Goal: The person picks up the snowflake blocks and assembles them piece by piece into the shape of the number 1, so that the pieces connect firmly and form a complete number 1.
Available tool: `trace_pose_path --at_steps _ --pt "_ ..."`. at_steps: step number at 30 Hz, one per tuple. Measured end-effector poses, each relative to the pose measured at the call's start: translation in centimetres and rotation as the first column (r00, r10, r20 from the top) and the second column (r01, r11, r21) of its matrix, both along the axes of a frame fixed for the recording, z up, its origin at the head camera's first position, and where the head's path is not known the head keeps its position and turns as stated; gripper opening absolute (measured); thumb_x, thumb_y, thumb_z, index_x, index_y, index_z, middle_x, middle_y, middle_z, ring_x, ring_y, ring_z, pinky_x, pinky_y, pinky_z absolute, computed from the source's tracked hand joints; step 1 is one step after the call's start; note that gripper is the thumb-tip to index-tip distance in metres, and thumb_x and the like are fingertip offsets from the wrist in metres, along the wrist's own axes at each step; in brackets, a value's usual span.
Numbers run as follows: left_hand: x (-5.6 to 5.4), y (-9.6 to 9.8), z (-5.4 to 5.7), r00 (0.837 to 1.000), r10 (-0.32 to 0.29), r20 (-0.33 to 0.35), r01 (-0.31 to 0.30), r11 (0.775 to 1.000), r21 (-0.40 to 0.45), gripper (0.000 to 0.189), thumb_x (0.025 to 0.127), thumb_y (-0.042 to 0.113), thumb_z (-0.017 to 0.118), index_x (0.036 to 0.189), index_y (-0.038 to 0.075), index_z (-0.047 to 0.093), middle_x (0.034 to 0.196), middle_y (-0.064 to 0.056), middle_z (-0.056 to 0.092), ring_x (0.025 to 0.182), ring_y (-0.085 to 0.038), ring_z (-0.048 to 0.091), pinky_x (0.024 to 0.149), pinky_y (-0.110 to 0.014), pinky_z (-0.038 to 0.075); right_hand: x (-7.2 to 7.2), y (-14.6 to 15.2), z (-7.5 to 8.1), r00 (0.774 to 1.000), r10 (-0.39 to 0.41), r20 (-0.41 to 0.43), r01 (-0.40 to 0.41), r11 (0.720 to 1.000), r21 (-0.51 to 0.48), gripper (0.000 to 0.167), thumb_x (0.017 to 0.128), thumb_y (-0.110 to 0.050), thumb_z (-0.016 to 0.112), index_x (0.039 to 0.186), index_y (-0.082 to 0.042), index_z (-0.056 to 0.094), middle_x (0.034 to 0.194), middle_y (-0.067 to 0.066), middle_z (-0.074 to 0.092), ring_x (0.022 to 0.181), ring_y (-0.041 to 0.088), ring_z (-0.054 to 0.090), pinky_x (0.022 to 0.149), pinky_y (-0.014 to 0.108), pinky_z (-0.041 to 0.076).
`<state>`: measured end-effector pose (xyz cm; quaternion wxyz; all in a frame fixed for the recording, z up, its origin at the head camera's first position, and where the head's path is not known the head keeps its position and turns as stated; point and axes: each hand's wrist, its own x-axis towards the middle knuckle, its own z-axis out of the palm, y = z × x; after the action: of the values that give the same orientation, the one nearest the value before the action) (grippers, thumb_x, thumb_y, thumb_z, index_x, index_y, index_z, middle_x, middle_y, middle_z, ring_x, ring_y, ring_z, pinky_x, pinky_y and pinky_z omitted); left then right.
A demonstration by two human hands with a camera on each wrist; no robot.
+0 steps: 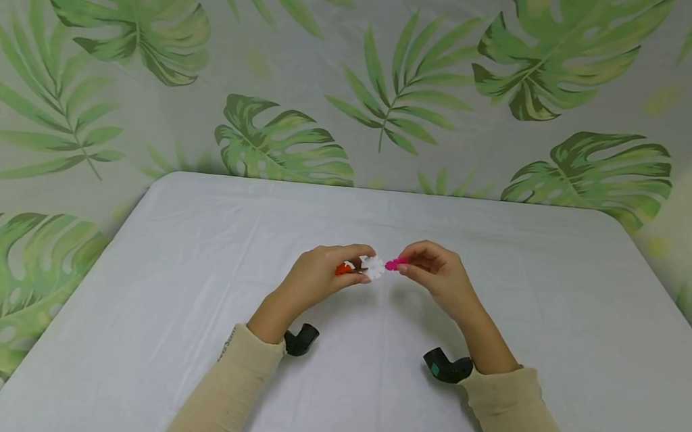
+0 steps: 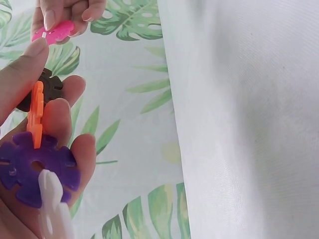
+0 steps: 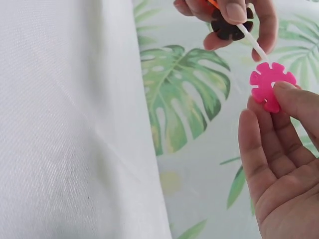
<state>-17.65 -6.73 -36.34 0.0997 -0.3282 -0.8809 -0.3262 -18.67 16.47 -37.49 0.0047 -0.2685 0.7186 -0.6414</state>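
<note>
My left hand (image 1: 317,271) grips a joined chain of notched snowflake-shaped plastic discs. In the left wrist view a purple disc (image 2: 57,159), an orange disc (image 2: 35,112), a dark brown disc (image 2: 52,88) and a white disc (image 2: 52,214) show. Another white disc (image 3: 253,44), seen edge-on in the right wrist view, sticks out from the dark one toward the right hand. A pink notched disc (image 3: 266,82) is pinched between thumb and fingers of my right hand (image 1: 441,278). Its edge faces the white disc at very close range; whether they touch, I cannot tell.
Both hands are raised over a white-covered table (image 1: 188,366). A leaf-patterned cloth (image 1: 308,71) hangs behind its far edge. Black wrist devices sit on the left wrist (image 1: 301,340) and right wrist (image 1: 447,366), below beige sleeves.
</note>
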Motion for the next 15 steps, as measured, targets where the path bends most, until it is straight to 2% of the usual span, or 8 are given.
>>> trace_pose_path --at_steps 6,15 --pt "-0.05 0.02 -0.09 1.000 0.001 -0.004 -0.001 1.000 -0.007 0.038 0.078 0.028 0.069 0.114 0.018 0.060 0.087 0.008 0.065 0.078 -0.002 0.058 0.066 -0.021 0.045 0.22 -0.27 0.24 1.000 -0.004 -0.014 0.004 1.000 0.009 0.012 0.081 0.004 0.062 0.093 0.004 0.059 0.088 0.012 0.059 0.078 0.027 0.058 0.071 0.026 0.050" --pt "0.07 0.07 0.07 1.000 -0.015 -0.014 0.015 1.000 0.009 0.037 0.078 0.027 0.070 0.113 0.018 0.061 0.086 0.008 0.065 0.078 -0.001 0.058 0.065 -0.020 0.045 0.45 -0.56 0.31 0.998 -0.020 -0.057 0.021 0.999 0.023 0.012 0.080 0.007 0.062 0.092 0.005 0.060 0.089 0.015 0.058 0.077 0.020 0.058 0.069 0.025 0.050"
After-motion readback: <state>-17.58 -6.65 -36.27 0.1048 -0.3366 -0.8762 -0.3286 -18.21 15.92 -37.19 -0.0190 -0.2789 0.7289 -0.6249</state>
